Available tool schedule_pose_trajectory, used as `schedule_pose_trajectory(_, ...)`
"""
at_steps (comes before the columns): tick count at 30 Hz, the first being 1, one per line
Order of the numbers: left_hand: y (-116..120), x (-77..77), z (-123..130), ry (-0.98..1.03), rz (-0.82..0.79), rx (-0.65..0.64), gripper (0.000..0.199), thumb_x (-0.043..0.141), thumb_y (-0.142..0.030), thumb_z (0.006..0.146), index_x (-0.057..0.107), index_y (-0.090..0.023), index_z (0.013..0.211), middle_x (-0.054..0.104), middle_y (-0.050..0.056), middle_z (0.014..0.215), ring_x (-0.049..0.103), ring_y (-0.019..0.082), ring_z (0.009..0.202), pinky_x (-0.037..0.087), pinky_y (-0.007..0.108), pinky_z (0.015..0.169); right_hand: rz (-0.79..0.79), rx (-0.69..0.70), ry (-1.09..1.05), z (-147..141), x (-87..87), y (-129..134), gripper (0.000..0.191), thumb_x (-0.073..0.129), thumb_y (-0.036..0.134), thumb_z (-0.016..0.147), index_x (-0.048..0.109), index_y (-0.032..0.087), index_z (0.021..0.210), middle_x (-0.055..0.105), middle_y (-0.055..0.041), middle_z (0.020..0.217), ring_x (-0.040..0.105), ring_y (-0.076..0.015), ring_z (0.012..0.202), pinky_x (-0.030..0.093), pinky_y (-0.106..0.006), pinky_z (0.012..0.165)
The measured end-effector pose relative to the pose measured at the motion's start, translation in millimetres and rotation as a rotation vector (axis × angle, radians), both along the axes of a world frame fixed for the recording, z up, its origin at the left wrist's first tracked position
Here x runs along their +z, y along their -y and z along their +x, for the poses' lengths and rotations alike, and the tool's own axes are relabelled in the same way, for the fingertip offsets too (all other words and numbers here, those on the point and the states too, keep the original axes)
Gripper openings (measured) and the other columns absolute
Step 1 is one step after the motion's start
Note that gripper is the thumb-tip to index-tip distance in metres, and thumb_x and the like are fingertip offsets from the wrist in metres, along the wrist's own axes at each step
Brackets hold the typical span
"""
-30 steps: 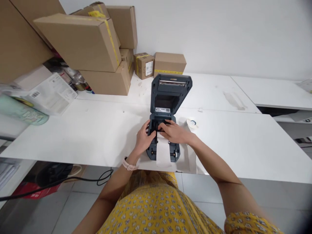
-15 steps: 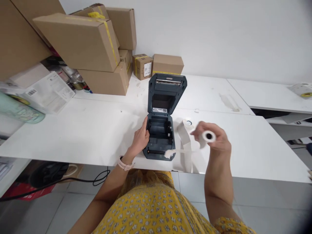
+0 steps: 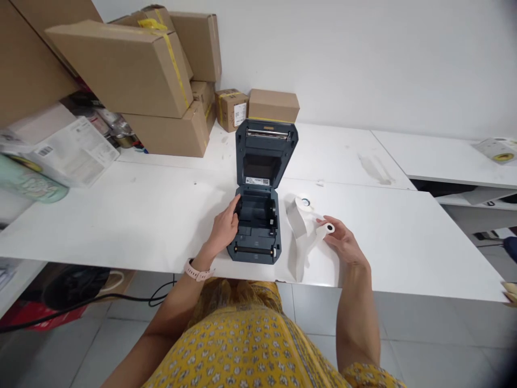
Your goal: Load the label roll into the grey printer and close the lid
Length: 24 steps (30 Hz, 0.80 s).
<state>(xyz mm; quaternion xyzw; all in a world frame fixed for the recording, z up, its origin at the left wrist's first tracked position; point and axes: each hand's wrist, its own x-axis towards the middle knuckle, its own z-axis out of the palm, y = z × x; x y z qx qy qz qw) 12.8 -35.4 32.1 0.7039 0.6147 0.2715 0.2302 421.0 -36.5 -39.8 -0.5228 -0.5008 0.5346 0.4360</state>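
A dark grey label printer [image 3: 255,257] stands on the white table with its lid [image 3: 266,129] raised. Its roll bay [image 3: 256,207] holds no roll. My left hand [image 3: 224,226] grips the printer's left side, fingers at the bay's edge. Right of the printer, my right hand [image 3: 343,241] has its fingers around a small white paper roll [image 3: 329,228], low over or on the table; contact is unclear. A loose paper strip hangs from this roll. Beside it lies another white label roll [image 3: 304,202], its unwound strip [image 3: 298,229] curling toward the table's front edge.
Cardboard boxes [image 3: 161,129] are stacked at the back left, with two smaller boxes [image 3: 274,105] by the wall. A white carton [image 3: 76,143] and a mint-green bottle [image 3: 32,180] stand at far left. A black cable [image 3: 121,295] hangs below the table [image 3: 388,242].
My right hand has lowered the small roll toward the table, and its paper tail has swung away from the printer's front. My left hand stays on the printer.
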Motion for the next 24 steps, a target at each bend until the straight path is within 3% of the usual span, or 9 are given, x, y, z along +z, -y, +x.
schedule_pose_trajectory(5, -2.2, -6.0, 0.7, -0.044, 0.055, 0.004, 0.063, 0.033, -0.024, 0.101, 0.027, -0.016, 0.163, 0.069, 0.005, 0.082, 0.067, 0.024, 0.075, 0.054, 0.036, 0.078, 0.012, 0.039, -0.003, 8.2, -1.4, 0.8, 0.076, 0.089, 0.038, 0.074, 0.057, 0.039, 0.143, 0.055, -0.0054, 0.157, 0.062, -0.0276, 0.129, 0.058, -0.043, 0.097)
schedule_pose_trajectory(11, -3.6, -12.6, -1.2, -0.051, 0.085, 0.003, 0.063, 0.033, -0.024, 0.101, 0.028, -0.018, 0.163, 0.074, 0.008, 0.097, 0.069, 0.024, 0.084, 0.054, 0.036, 0.082, 0.033, 0.096, 0.015, 13.3, 1.2, 1.7, 0.075, 0.088, 0.043, 0.075, 0.058, 0.037, 0.143, 0.056, -0.0079, 0.157, 0.055, -0.0317, 0.141, 0.05, -0.053, 0.112)
schedule_pose_trajectory(13, -4.2, -12.9, -1.7, -0.057, 0.082, 0.0, 0.064, 0.033, -0.023, 0.1, 0.027, -0.018, 0.163, 0.073, 0.007, 0.094, 0.068, 0.023, 0.08, 0.053, 0.036, 0.08, 0.092, 0.06, 0.002, 14.1, 13.5, -2.5, 0.074, 0.084, 0.051, 0.078, 0.056, 0.034, 0.145, 0.06, -0.0104, 0.153, 0.054, -0.0322, 0.143, 0.045, -0.056, 0.117)
schedule_pose_trajectory(16, -5.4, -12.3, -2.2, -0.066, 0.094, -0.016, 0.065, 0.035, -0.022, 0.099, 0.027, -0.018, 0.164, 0.071, 0.005, 0.087, 0.068, 0.023, 0.079, 0.052, 0.035, 0.078, 0.167, 0.013, 0.102, 11.9, 46.7, -23.6, 0.071, 0.079, 0.054, 0.083, 0.055, 0.031, 0.145, 0.06, -0.0113, 0.153, 0.05, -0.0316, 0.148, 0.036, -0.058, 0.125)
schedule_pose_trajectory(20, -5.7, -10.6, -2.1, -0.055, 0.097, -0.027, 0.066, 0.036, -0.023, 0.099, 0.026, -0.017, 0.164, 0.068, 0.004, 0.08, 0.068, 0.025, 0.079, 0.053, 0.036, 0.078, 0.026, 0.259, 0.475, -5.7, 86.9, -73.9, 0.08, 0.088, 0.042, 0.073, 0.056, 0.034, 0.146, 0.047, -0.0084, 0.164, 0.034, -0.0383, 0.156, 0.03, -0.062, 0.125)
schedule_pose_trajectory(22, -4.9, -9.7, -1.5, -0.043, 0.079, -0.014, 0.066, 0.036, -0.024, 0.099, 0.025, -0.017, 0.164, 0.067, 0.004, 0.079, 0.067, 0.025, 0.077, 0.053, 0.037, 0.078, -0.034, 0.414, 0.586, -21.2, 92.1, -96.2, 0.086, 0.09, 0.037, 0.067, 0.056, 0.032, 0.145, 0.048, -0.0101, 0.163, 0.038, -0.0404, 0.154, 0.031, -0.062, 0.125)
schedule_pose_trajectory(24, -3.7, -8.6, -0.9, -0.024, 0.066, -0.008, 0.065, 0.035, -0.025, 0.1, 0.024, -0.017, 0.164, 0.065, 0.003, 0.077, 0.066, 0.025, 0.075, 0.053, 0.037, 0.077, -0.057, 0.533, 0.604, -37.5, 87.9, -109.7, 0.086, 0.091, 0.034, 0.064, 0.058, 0.027, 0.143, 0.058, -0.0122, 0.153, 0.05, -0.0393, 0.145, 0.037, -0.058, 0.122)
